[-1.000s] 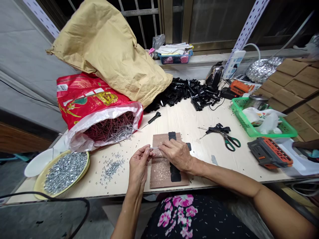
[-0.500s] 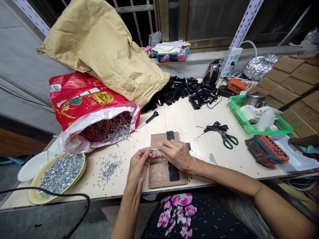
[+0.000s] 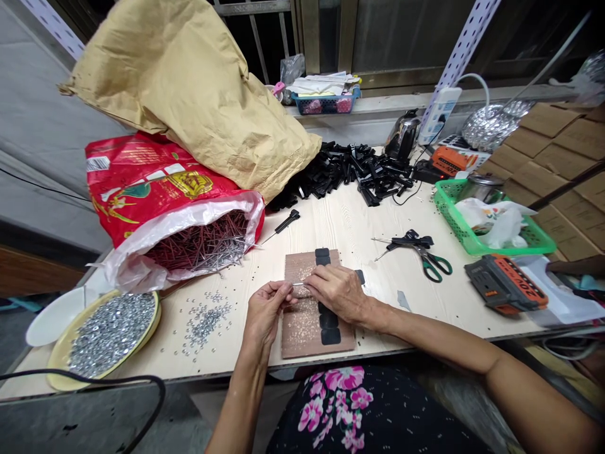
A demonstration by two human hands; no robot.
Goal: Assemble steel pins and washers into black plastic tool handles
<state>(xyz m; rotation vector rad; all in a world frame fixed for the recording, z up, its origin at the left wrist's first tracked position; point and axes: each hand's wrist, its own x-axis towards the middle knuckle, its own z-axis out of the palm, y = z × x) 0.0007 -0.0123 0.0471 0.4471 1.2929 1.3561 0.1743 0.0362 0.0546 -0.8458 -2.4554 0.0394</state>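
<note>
My left hand pinches one end of a thin silvery metal rod between thumb and index finger. At the rod's other end the fingers of my right hand are closed, hiding that end. Both hands work over a brown board whose worn, pale-speckled face carries several black pads. Something black pokes out beyond my right hand; I cannot tell what it is. Left of my left hand, small shiny metal pieces lie scattered on the table.
A yellow bowl of metal pieces stands left, below a red bag of reddish rods. Black plastic parts are heaped at the back. Scissors, a green basket and a battery pack lie right.
The view has shifted slightly. Both hands keep their hold on the rod over the board, with only small finger movement.
</note>
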